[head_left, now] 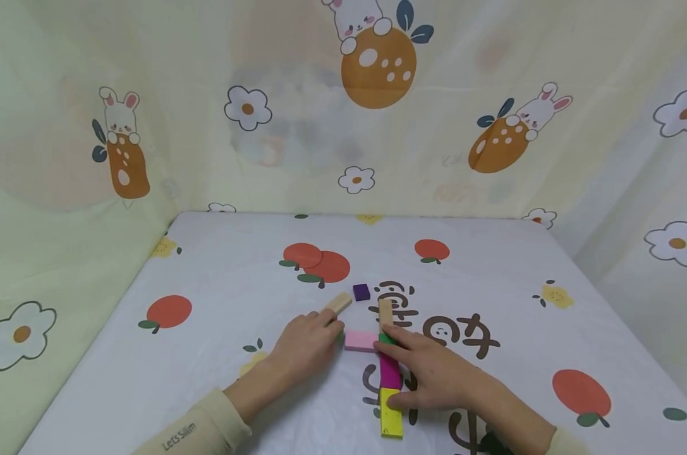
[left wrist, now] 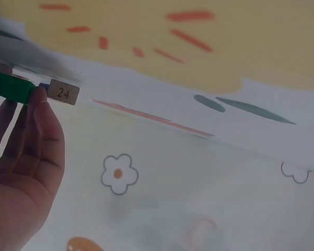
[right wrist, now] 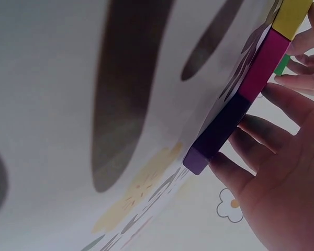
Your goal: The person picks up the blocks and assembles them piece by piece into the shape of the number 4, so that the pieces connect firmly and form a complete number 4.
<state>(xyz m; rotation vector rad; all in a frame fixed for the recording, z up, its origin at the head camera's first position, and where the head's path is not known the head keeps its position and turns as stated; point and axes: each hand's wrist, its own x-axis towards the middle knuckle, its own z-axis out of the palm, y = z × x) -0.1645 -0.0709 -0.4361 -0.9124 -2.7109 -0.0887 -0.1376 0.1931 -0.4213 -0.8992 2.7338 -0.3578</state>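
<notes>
My left hand (head_left: 308, 346) pinches a green block (left wrist: 13, 88) between thumb and fingers. Beyond its fingertips lies a plain wooden block (head_left: 339, 302); a wooden face marked 24 (left wrist: 64, 92) shows in the left wrist view. My right hand (head_left: 434, 373) rests along a row of blocks, its spread fingers touching them. From above, the row shows a wooden block (head_left: 385, 311), a green piece (head_left: 385, 340), a magenta block (head_left: 390, 371) and a yellow block (head_left: 391, 422), where the thumb lies. A dark purple block (right wrist: 217, 130) adjoins the magenta in the right wrist view.
A pink block (head_left: 360, 341) lies crosswise left of the row, between the hands. A small dark purple block (head_left: 361, 292) sits farther back. The white tablecloth (head_left: 218, 272) bears printed fruit and lettering. Patterned fabric (head_left: 297, 151) hangs behind and at the sides.
</notes>
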